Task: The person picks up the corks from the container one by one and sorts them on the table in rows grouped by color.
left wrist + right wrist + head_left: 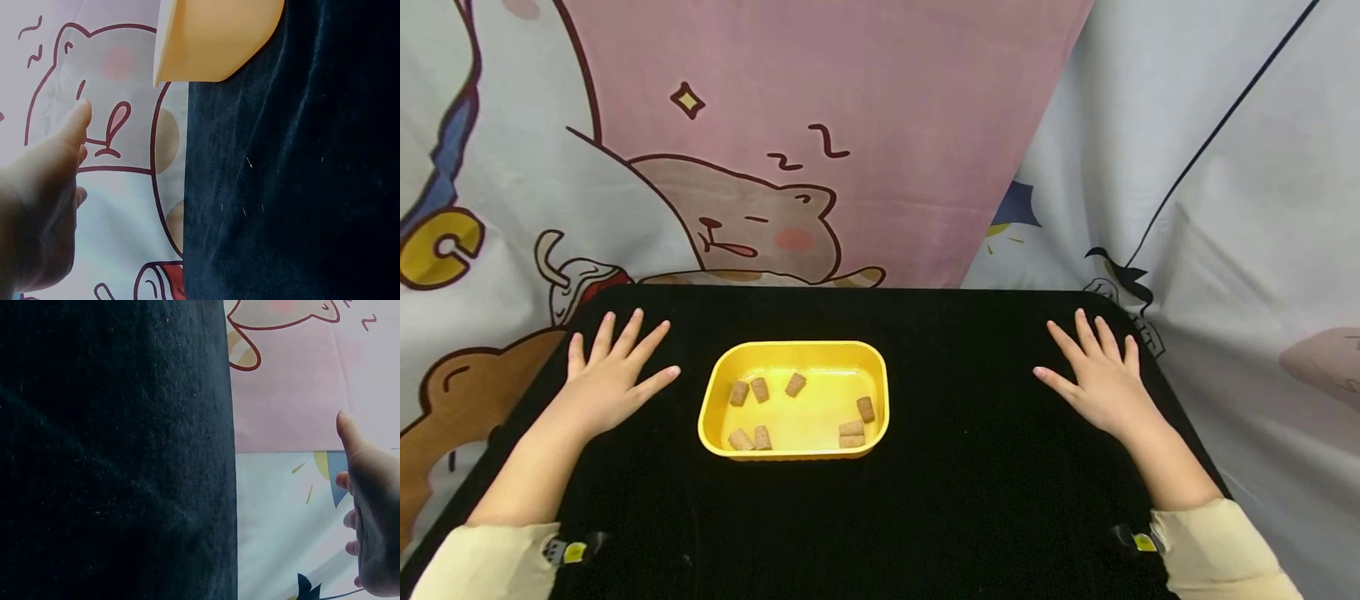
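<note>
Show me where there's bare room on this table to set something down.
The widest bare patch of the black tabletop lies between the yellow tray and the right hand. Another lies on the tray's near side, between the sleeves. It's tighter between the tray and the left hand, and inside the tray, where brown pieces sit.

The tray (805, 417) is smooth, glossy plastic; the small pieces (796, 384) inside look matt and rough, perhaps cork; the table cover (985, 467) is matt, fuzzy cloth; the backdrop (925, 100), creased cloth.
</note>
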The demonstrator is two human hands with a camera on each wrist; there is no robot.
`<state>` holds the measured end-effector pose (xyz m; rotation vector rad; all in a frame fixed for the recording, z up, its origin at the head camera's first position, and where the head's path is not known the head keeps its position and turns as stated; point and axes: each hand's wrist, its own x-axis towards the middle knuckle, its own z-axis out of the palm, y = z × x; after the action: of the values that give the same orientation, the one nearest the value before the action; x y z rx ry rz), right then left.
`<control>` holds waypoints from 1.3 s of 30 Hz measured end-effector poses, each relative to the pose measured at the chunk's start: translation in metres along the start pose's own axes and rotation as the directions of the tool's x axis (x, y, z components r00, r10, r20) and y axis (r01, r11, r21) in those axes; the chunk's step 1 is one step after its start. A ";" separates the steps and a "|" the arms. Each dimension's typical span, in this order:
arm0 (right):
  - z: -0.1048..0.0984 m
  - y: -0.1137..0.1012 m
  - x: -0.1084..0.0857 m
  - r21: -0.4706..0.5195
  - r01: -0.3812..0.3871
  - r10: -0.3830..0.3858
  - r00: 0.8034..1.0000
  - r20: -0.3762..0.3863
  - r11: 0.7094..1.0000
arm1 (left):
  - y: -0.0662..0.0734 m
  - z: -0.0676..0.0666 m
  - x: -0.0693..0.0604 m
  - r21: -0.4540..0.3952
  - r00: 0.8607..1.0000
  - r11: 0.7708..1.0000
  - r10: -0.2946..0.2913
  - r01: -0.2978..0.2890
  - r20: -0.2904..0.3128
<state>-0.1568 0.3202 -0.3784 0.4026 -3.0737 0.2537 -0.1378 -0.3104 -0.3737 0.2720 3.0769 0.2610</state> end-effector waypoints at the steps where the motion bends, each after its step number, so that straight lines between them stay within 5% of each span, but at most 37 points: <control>1: 0.000 -0.001 -0.001 -0.002 0.001 -0.001 1.000 -0.001 1.000 | 0.001 0.001 -0.001 -0.001 1.000 1.000 0.003 -0.003 -0.001; 10: -0.002 -0.015 -0.005 -0.001 0.024 -0.025 0.999 -0.040 1.000 | 0.012 0.005 -0.008 -0.041 0.997 0.998 0.037 -0.040 -0.069; 20: -0.007 -0.041 -0.008 0.039 0.098 -0.091 0.985 -0.150 0.994 | 0.022 0.016 -0.010 -0.187 0.985 0.975 0.097 -0.123 -0.143; 27: -0.005 -0.058 -0.009 0.067 0.171 -0.149 0.956 -0.254 0.983 | 0.027 0.026 -0.006 -0.324 0.982 0.936 0.089 -0.140 -0.169; 34: -0.001 -0.079 -0.008 0.114 0.275 -0.219 0.908 -0.357 0.955 | 0.029 0.039 -0.006 -0.463 0.977 0.871 0.080 -0.164 -0.196; 39: 0.003 -0.095 -0.005 0.148 0.339 -0.261 0.884 -0.389 0.929 | 0.030 0.048 -0.006 -0.540 0.985 0.834 0.025 -0.115 -0.172</control>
<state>-0.1271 0.2308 -0.3663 0.7427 -2.5808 0.5753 -0.1239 -0.2741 -0.4161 0.3456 2.9641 1.1968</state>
